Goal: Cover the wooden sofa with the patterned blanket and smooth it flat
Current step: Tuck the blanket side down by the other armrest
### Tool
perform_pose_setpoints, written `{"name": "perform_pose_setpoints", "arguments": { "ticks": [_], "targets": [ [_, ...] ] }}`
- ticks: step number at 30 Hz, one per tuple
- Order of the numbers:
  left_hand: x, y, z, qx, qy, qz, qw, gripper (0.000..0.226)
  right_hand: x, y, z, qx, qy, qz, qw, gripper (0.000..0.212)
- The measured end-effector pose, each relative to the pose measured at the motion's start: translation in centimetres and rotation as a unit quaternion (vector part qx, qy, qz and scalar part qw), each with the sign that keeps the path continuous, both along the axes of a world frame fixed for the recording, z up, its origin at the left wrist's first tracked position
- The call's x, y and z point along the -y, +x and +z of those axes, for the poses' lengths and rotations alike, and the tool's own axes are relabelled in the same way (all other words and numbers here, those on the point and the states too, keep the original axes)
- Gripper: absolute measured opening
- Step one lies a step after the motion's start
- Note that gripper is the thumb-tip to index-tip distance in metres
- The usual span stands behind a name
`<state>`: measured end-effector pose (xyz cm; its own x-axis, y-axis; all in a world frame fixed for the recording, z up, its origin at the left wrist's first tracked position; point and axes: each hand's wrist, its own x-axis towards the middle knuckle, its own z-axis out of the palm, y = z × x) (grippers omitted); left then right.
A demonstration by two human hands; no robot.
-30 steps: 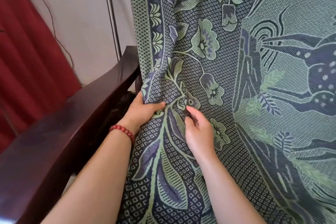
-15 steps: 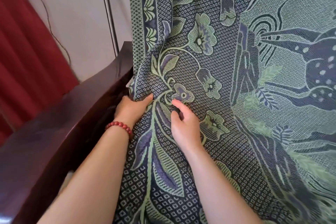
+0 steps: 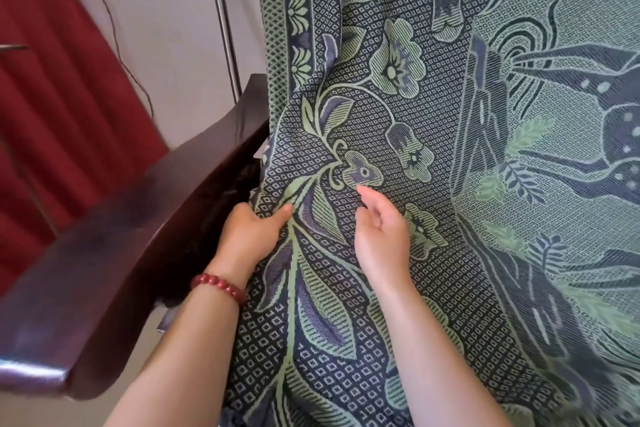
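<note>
A green and navy patterned blanket (image 3: 433, 156) with flowers and a deer hangs over the sofa's back and seat, filling the right of the view. The dark wooden sofa armrest (image 3: 114, 239) runs along the left. My left hand (image 3: 247, 236), with a red bead bracelet at the wrist, grips the blanket's left edge beside the armrest, thumb on top of the cloth. My right hand (image 3: 379, 236) hovers just in front of the blanket with curled fingers, its fingertips at a flower motif; it holds nothing. Folds run down the cloth between the hands.
A metal pole with a green grip (image 3: 223, 21) leans against the pale wall (image 3: 166, 10) behind the armrest. A red curtain (image 3: 59, 107) hangs at the left, with a thin cable (image 3: 114, 31) down the wall.
My right hand has let go of the pinched fold and its fingers have come apart. The left hand keeps its grip on the edge near the armrest. The view has shifted slightly.
</note>
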<state>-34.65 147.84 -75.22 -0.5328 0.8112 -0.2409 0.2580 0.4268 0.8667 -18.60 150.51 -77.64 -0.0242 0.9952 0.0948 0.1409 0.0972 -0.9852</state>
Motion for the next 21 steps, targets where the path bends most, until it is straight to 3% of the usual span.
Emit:
{"name": "perform_pose_setpoints", "arguments": {
  "ticks": [5,10,16,18,21],
  "targets": [
    [0.2,-0.8,-0.7,0.057,0.103,0.051,0.992,0.021,0.3,-1.2,0.8,-0.005,0.011,0.02,1.0,0.04],
    [-0.1,-0.4,-0.9,0.042,0.018,0.038,0.998,0.039,0.6,-0.9,-0.3,0.008,-0.002,0.01,1.0,0.04],
    [1.7,0.1,1.2,0.203,0.031,0.003,0.979,0.036,0.6,-0.4,0.0,0.002,0.006,-0.009,1.0,0.039],
    [2.4,0.3,1.0,0.181,0.047,-0.02,0.982,0.038,0.9,-0.1,0.0,0.009,0.012,-0.006,1.0,0.039],
    [3.6,0.4,0.6,0.054,0.064,-0.026,0.996,0.047,1.6,0.1,-0.1,0.041,0.018,0.013,0.999,0.039]
  ]
}}
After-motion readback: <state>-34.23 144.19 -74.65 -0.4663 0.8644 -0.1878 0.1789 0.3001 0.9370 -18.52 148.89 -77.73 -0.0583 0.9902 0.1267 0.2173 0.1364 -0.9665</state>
